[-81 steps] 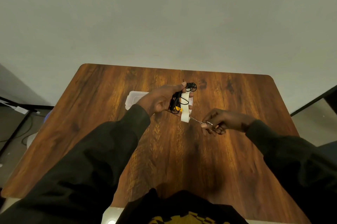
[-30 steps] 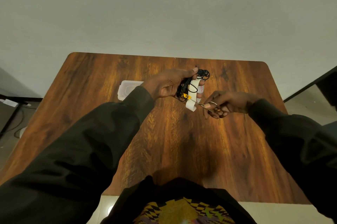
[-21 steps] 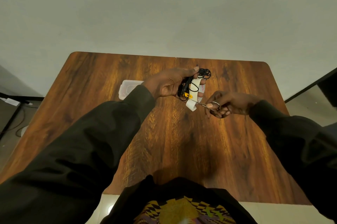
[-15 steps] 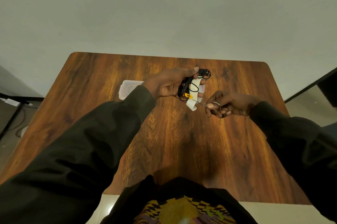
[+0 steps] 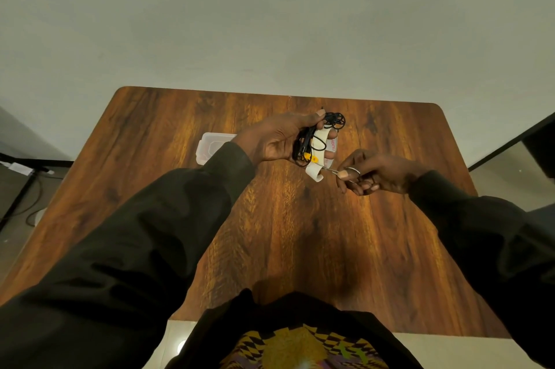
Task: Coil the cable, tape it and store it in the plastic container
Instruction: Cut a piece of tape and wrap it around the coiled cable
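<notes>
My left hand [image 5: 279,140] grips a coiled black cable [image 5: 333,121] above the wooden table [image 5: 288,233], together with a roll of white tape [image 5: 332,148]. A white strip of tape [image 5: 314,172] hangs curled from the bundle's lower end. My right hand [image 5: 375,172] holds small metal scissors [image 5: 339,171] by their loops, and the blades reach the tape strip. The clear plastic container [image 5: 207,146] sits on the table behind my left wrist, partly hidden by it.
A pale wall rises beyond the table's far edge. Cables and a dark stand [image 5: 27,164] lie on the floor at the left. A dark frame [image 5: 516,140] stands off the table's right side.
Compared with 2.7 s ago, both hands sit higher and closer together, with the scissors brought up to the tape strip. Over the last second almost nothing has shifted.
</notes>
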